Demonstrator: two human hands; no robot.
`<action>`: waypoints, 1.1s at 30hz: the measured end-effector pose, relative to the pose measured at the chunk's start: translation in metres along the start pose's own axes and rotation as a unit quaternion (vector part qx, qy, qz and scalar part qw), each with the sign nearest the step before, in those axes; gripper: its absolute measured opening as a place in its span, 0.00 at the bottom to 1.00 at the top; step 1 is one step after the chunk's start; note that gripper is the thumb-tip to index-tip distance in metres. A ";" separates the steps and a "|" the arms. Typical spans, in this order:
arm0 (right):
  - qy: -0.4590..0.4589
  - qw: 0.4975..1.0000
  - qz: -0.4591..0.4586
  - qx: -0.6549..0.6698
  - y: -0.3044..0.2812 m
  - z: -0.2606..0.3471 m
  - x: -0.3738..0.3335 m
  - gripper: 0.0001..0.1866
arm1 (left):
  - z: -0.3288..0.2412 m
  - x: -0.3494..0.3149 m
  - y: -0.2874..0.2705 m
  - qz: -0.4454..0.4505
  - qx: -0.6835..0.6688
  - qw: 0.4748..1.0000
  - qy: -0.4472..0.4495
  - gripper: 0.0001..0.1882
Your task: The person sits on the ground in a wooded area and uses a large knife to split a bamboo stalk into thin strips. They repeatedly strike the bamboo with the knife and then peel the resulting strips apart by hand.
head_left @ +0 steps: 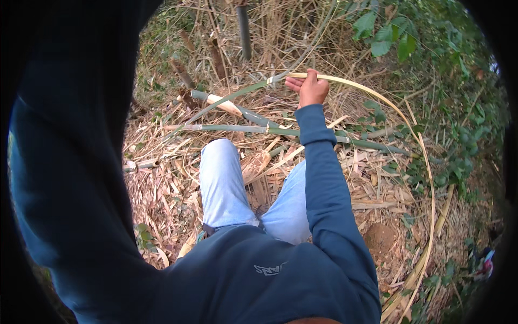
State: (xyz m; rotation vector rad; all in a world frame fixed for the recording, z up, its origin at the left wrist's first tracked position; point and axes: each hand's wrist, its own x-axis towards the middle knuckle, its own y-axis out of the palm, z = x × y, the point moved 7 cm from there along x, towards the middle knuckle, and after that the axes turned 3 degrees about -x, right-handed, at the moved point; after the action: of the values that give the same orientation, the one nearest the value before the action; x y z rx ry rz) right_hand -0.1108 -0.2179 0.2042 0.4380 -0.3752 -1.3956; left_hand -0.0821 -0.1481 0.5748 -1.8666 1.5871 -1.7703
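My right hand is held out in front at the upper middle, its thumb and fingers closed on a long, thin bamboo strip. From the hand, the pale strip bends in a wide arc to the right and down toward the lower edge. On the other side of the hand, a green bamboo length curves down to the left, with a pale joint near the fingertips. A thin green piece also rises from there toward the top. My left arm is raised close to the camera in a dark sleeve; its hand is out of view.
Green bamboo poles lie across the ground beyond my knees. Wood shavings and dry strips cover the ground. Cut stumps and an upright pole stand behind. Leafy plants grow at the right.
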 end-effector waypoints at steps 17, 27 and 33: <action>-0.174 0.973 0.023 -0.150 -0.079 0.104 -0.017 0.10 | 0.089 -0.093 0.264 0.126 -0.390 0.872 -0.268 0.23; -0.174 0.934 0.268 0.159 -0.001 0.112 -0.060 0.18 | 0.120 -0.115 0.157 -0.029 -0.612 0.696 -0.374 0.16; -0.230 0.897 0.346 0.149 0.037 0.122 -0.059 0.18 | 0.090 -0.119 0.118 0.029 -0.743 0.607 -0.280 0.17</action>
State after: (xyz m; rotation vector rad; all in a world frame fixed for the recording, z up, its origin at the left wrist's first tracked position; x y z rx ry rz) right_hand -0.1488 -0.1646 0.3286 0.1761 -1.0360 -0.7216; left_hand -0.0519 -0.1636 0.3877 -2.1506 2.8595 0.7930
